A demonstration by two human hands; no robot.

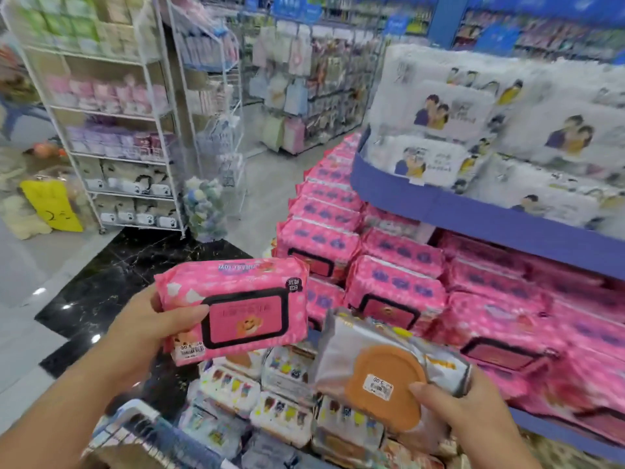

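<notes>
White wire rack (118, 130) far left, stocked, well apart from the hands. Left hand (148, 330) clamps the pink wipes pack (236, 306) by its left end, thumb across the front. The lid and price sticker face up, probably turned that way for reading. Lower right, the silver pack (389, 360) has its orange lid up. Right hand (470, 411) grips it from below, thumb on the lid beside the sticker. Both packs are held apart above the pink shelf stacks (406, 292), seemingly for comparing.

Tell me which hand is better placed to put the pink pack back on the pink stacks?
Left, probably. The left hand grips the pink pack, with the pink stacks just beyond it. The right hand is full, holding the silver pack with the orange lid.
</notes>
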